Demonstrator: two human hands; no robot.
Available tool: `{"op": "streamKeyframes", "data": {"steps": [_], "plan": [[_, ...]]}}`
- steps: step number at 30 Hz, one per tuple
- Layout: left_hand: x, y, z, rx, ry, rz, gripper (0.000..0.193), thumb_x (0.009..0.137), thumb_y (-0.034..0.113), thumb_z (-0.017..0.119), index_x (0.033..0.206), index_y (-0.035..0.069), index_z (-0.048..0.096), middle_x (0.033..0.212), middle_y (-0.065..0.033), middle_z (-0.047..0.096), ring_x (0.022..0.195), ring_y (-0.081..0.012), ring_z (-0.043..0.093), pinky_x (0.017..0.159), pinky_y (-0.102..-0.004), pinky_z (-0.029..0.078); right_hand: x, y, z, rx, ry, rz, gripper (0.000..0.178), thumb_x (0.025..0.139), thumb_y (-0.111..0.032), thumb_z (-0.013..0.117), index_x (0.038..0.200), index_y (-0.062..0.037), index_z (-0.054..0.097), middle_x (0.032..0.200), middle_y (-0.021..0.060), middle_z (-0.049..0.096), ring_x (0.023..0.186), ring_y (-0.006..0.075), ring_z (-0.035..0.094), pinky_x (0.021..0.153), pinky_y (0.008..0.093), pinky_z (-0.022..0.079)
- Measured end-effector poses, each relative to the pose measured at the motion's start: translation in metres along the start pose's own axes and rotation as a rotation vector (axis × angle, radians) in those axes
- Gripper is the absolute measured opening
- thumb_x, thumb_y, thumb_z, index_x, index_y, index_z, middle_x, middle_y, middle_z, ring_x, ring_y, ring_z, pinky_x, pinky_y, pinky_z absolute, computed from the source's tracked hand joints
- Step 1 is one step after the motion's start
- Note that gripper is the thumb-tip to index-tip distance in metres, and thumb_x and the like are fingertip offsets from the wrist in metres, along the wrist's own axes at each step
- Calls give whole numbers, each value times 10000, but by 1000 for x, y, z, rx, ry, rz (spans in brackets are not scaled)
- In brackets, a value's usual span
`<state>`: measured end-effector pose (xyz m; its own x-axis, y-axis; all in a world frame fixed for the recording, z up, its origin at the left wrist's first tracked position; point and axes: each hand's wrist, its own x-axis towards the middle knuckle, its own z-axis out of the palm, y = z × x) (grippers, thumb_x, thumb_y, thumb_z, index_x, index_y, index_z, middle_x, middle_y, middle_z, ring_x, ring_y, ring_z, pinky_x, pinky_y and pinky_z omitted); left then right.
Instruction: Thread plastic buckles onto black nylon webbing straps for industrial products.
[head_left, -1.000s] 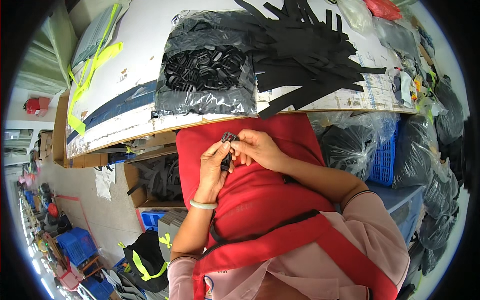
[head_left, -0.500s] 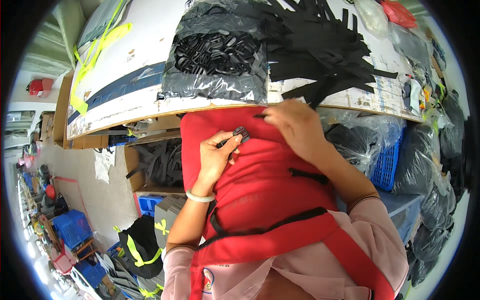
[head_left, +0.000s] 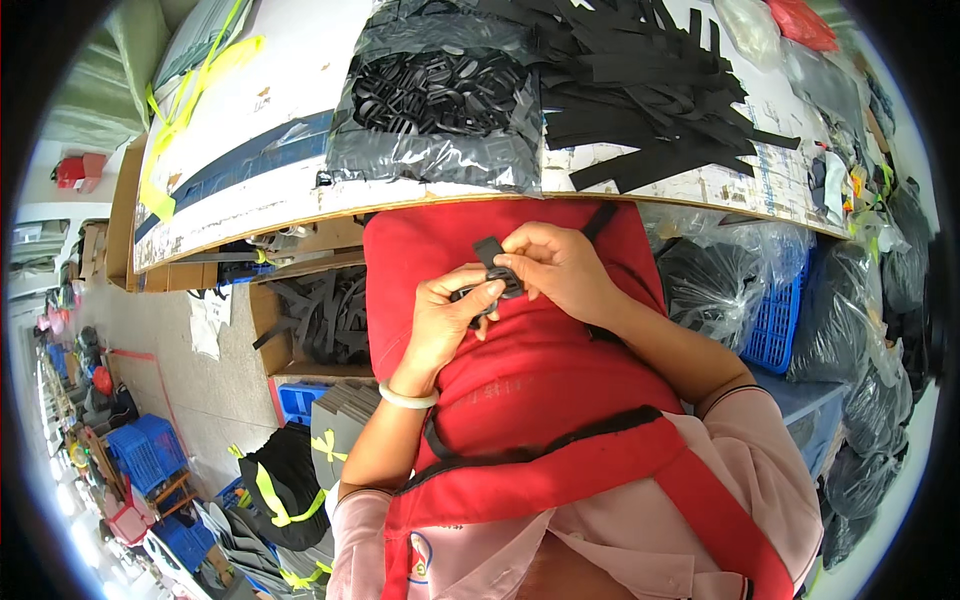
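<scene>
Over my red apron, both hands meet in front of me. My left hand [head_left: 445, 318] pinches a black plastic buckle [head_left: 510, 284] between thumb and fingers, and more black plastic shows within its curled fingers. My right hand [head_left: 560, 268] grips a black webbing strap [head_left: 488, 250] right at the buckle; a short piece of strap sticks up past it. Whether the strap runs through the buckle's slot is too small to tell. On the table lie an opened plastic bag [head_left: 430, 160] full of black buckles and, right of it, a pile of cut black straps [head_left: 650, 110].
The white table's edge [head_left: 300, 222] runs just beyond my hands. Below it on the left stands a cardboard box [head_left: 270, 335] of black strips. Clear plastic bags [head_left: 705, 295] and a blue crate [head_left: 775, 320] are at the right. A yellow ribbon [head_left: 170, 140] hangs over the table's left side.
My right hand has come left and down, bringing the strap to the buckle in my left hand. My left hand has shifted slightly right.
</scene>
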<state>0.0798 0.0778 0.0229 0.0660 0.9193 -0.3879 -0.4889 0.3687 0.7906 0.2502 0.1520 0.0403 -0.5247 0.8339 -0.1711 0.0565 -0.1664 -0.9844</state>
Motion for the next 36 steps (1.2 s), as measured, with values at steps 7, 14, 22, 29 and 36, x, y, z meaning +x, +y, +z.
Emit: {"op": "streamKeyframes", "data": {"steps": [7, 14, 22, 29, 36], "plan": [[-2, -2, -1, 237, -134, 133, 114, 839, 18, 689, 945, -25, 692, 906, -77, 618, 600, -77, 565, 437, -184, 443, 11, -3, -13, 199, -199, 311, 259, 957, -261, 548, 868, -24, 603, 674, 20, 583, 483, 65, 497, 430, 194, 386], [-4, 2, -2, 237, -164, 129, 100, 841, 11, 684, 930, -33, 692, 948, -86, 624, 610, -81, 556, 457, -199, 444, 14, 41, -19, 856, -344, 670, 251, 934, -288, 538, 887, -44, 579, 780, 46, 606, 516, 82, 513, 379, 182, 339], [-5, 3, -4, 137, -206, 110, 106, 841, 3, 679, 939, -35, 688, 958, -97, 620, 605, -94, 574, 451, -199, 448, 9, 45, -19, 1031, -420, 706, 253, 938, -300, 531, 947, -52, 580, 799, 41, 604, 547, 71, 511, 375, 162, 324], [-1, -14, -4, 199, -5, 171, 127, 844, 13, 682, 962, -32, 687, 922, -82, 636, 602, -96, 591, 438, -191, 452, -2, 38, 4, 67, -42, 72, 124, 902, -154, 603, 884, -32, 610, 756, 22, 539, 595, 88, 531, 481, 241, 397], [1, -15, 2, 202, 175, 298, 128, 854, 33, 681, 968, -25, 687, 934, -78, 643, 585, -81, 583, 443, -186, 452, 9, 35, -2, -304, 231, -206, 175, 939, -152, 569, 830, -15, 557, 726, -12, 508, 577, 69, 488, 529, 235, 400]]}}
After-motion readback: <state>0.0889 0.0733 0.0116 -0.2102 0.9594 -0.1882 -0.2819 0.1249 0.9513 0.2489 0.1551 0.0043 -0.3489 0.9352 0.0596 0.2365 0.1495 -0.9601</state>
